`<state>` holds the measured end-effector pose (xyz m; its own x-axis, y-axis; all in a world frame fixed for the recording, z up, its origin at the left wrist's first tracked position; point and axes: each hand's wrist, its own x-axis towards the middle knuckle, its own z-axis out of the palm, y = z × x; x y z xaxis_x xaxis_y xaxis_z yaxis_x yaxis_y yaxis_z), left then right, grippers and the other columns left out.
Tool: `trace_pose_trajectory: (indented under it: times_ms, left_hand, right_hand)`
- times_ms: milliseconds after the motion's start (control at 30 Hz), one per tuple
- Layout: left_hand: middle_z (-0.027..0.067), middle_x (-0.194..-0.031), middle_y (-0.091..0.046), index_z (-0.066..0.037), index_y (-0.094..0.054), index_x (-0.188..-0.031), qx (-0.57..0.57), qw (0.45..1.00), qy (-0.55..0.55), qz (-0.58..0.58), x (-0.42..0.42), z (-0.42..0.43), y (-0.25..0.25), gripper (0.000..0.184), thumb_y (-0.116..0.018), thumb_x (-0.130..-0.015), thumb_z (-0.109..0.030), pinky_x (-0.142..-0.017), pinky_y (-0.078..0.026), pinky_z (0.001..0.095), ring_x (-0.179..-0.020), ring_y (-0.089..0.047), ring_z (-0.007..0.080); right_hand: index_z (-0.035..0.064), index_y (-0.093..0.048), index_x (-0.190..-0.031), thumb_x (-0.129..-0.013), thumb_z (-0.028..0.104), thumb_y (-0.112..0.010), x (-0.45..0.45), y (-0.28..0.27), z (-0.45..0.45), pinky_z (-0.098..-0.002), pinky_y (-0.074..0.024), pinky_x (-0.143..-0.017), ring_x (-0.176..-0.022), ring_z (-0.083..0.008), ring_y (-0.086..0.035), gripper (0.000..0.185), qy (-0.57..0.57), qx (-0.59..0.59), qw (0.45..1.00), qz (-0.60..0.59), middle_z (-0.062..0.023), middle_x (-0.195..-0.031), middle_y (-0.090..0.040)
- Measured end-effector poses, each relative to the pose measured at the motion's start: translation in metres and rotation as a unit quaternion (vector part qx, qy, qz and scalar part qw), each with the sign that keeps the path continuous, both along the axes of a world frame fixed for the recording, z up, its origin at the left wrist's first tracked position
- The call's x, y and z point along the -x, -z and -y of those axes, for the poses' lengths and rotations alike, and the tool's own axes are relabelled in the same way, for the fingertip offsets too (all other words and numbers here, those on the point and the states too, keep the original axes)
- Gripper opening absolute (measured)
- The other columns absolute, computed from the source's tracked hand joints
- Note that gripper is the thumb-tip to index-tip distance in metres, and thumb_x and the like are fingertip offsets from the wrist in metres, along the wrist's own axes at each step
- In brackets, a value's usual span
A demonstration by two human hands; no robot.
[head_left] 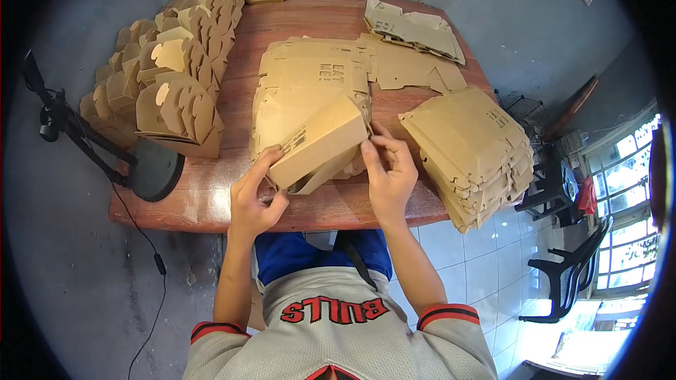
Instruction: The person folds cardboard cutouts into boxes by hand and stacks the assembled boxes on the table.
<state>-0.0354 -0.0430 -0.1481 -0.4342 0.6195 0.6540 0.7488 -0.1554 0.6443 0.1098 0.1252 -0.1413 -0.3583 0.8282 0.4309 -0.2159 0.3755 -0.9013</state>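
Between my two hands is a partly folded brown cardboard box (320, 142), tilted, with printed lettering on its upper panel and a flap hanging at its near side. My left hand (255, 193) grips its near left corner, fingers on top and thumb below. At the box's right end, my right hand (389, 169) pinches the edge between thumb and fingers. Beneath and behind it lies a stack of flat cardboard blanks (303, 74) printed "EAT ME!". Part of that stack is hidden by the box and my hands.
Folded boxes (179, 116) stand nested in rows at the left, beside a black lamp stand (156, 172). Another stack of flat blanks (475, 141) overhangs the table's right edge. More cardboard sheets (415, 32) lie at the back right of the wooden table (310, 10).
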Motion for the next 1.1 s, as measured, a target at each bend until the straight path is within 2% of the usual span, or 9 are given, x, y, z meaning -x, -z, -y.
trace_pose_trajectory:
  times_ms: [67,167,200,300,333,433,667,867,1100]
  left_hand:
    - [0.0212,-0.109,-0.065,0.003,-0.052,-0.126,0.006,1.0,-0.01,-0.01,-0.002,-0.004,-0.008,0.057,-0.062,-0.069,0.004,-0.062,-0.056,0.0274,-0.076,-0.071,0.0194]
    - [0.0194,-0.098,-0.066,0.004,-0.049,-0.127,0.035,0.999,-0.017,0.018,-0.006,-0.013,-0.018,0.057,-0.062,-0.072,0.002,-0.058,-0.055,0.0281,-0.067,-0.071,0.0192]
    - [0.0187,-0.095,-0.066,0.004,-0.048,-0.128,0.038,0.998,-0.015,0.051,-0.008,-0.018,-0.018,0.057,-0.062,-0.073,0.002,-0.057,-0.055,0.0281,-0.066,-0.071,0.0189]
    - [0.0188,-0.094,-0.067,0.005,-0.044,-0.129,0.047,0.986,0.01,0.159,-0.007,-0.022,-0.014,0.054,-0.059,-0.077,0.002,-0.057,-0.057,0.0285,-0.069,-0.071,0.0193]
    - [0.0191,-0.094,-0.067,0.005,-0.043,-0.129,0.04,0.98,0.02,0.195,-0.008,-0.023,-0.016,0.053,-0.058,-0.078,0.003,-0.057,-0.057,0.0287,-0.07,-0.071,0.0196]
    - [0.02,-0.096,-0.068,0.006,-0.042,-0.129,0.046,0.973,0.023,0.226,-0.011,-0.024,-0.024,0.052,-0.056,-0.08,0.005,-0.059,-0.058,0.0293,-0.072,-0.072,0.0206]
    - [0.0223,-0.096,-0.068,0.008,-0.041,-0.13,0.043,0.967,0.009,0.251,-0.013,-0.03,-0.018,0.051,-0.057,-0.082,0.005,-0.06,-0.059,0.0294,-0.075,-0.071,0.0217]
    - [0.0228,-0.097,-0.069,0.007,-0.042,-0.13,0.026,0.967,0.008,0.253,-0.011,-0.032,-0.017,0.05,-0.057,-0.082,0.004,-0.06,-0.058,0.0294,-0.075,-0.071,0.0204]
    - [0.021,-0.093,-0.069,0.006,-0.043,-0.129,0.069,0.96,0.01,0.272,-0.015,-0.038,-0.019,0.051,-0.06,-0.081,-0.001,-0.057,-0.056,0.0289,-0.07,-0.071,0.0204]
  right_hand:
    - [0.001,-0.067,-0.108,-0.085,0.012,-0.071,0.005,-0.001,0.0,-0.0334,-0.0482,-0.092,-0.109,-0.0269,-0.063,0.026,0.033,-0.018,0.999,0.04,-0.0216,-0.123,-0.062]
    - [0.0022,-0.068,-0.107,-0.083,0.012,-0.072,0.015,-0.016,0.004,-0.0395,-0.0471,-0.095,-0.117,-0.0352,-0.057,0.027,0.12,-0.282,0.945,0.113,-0.021,-0.128,-0.058]
    - [0.0035,-0.068,-0.109,-0.081,0.013,-0.073,0.019,-0.01,0.008,-0.0502,-0.0408,-0.102,-0.125,-0.0412,-0.049,0.03,0.084,-0.317,0.94,0.097,-0.019,-0.132,-0.055]
    - [0.0034,-0.068,-0.108,-0.08,0.017,-0.074,0.019,0.001,0.011,-0.0594,-0.0326,-0.105,-0.129,-0.0418,-0.045,0.031,0.033,-0.448,0.883,0.134,-0.0167,-0.132,-0.056]
    - [0.0048,-0.069,-0.106,-0.08,0.02,-0.074,0.017,0.0,0.012,-0.0665,-0.0238,-0.107,-0.13,-0.041,-0.044,0.031,0.009,-0.423,0.896,0.134,-0.0166,-0.131,-0.057]
    - [0.0056,-0.071,-0.103,-0.079,0.02,-0.074,0.013,-0.008,0.016,-0.0677,-0.0217,-0.107,-0.13,-0.0396,-0.046,0.028,0.01,-0.435,0.884,0.168,-0.0153,-0.125,-0.061]
    - [0.007,-0.069,-0.089,-0.078,0.015,-0.073,0.025,-0.003,0.022,-0.067,-0.0253,-0.107,-0.113,-0.0298,-0.061,0.014,0.022,-0.454,0.884,0.107,-0.0089,-0.104,-0.068]
    - [0.0051,-0.068,-0.09,-0.079,0.015,-0.072,0.032,0.001,0.022,-0.0656,-0.0265,-0.107,-0.109,-0.0279,-0.063,0.015,0.045,-0.472,0.874,0.104,-0.009,-0.103,-0.069]
    - [0.0017,-0.063,-0.101,-0.086,0.012,-0.067,0.038,0.002,0.022,-0.0651,-0.0272,-0.107,-0.118,-0.0379,-0.056,0.019,0.019,-0.402,0.913,0.065,-0.0178,-0.116,-0.063]
